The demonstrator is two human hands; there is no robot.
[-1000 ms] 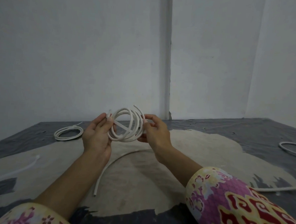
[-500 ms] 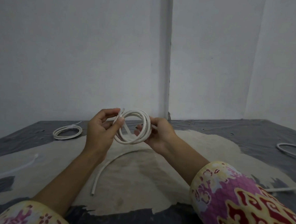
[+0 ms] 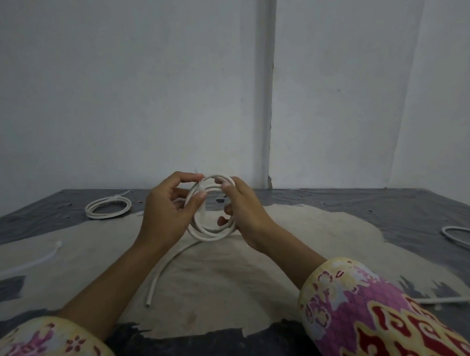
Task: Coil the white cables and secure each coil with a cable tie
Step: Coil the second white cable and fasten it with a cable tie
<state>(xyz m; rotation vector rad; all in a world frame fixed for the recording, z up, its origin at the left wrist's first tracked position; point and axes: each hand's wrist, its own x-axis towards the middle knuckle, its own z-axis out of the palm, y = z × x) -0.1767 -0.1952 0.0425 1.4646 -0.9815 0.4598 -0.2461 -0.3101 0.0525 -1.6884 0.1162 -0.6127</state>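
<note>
Dim, flat, bluish light (no hard shadows), soft focus, wide-angle bending at edges.

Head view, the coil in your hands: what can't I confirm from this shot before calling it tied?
- Cable tie on the held coil: too small and blurred, partly behind the left hand thumb; locked or not, cannot tell.
- Coil's far side: covered by the right hand fingers.
- Right-edge cable loop: cut off by the frame.
- Finished coil at the back left: its tie is too small to check.

Grey sheet [image 3: 363, 209] over floor; pale wall [image 3: 124, 76] behind.
</note>
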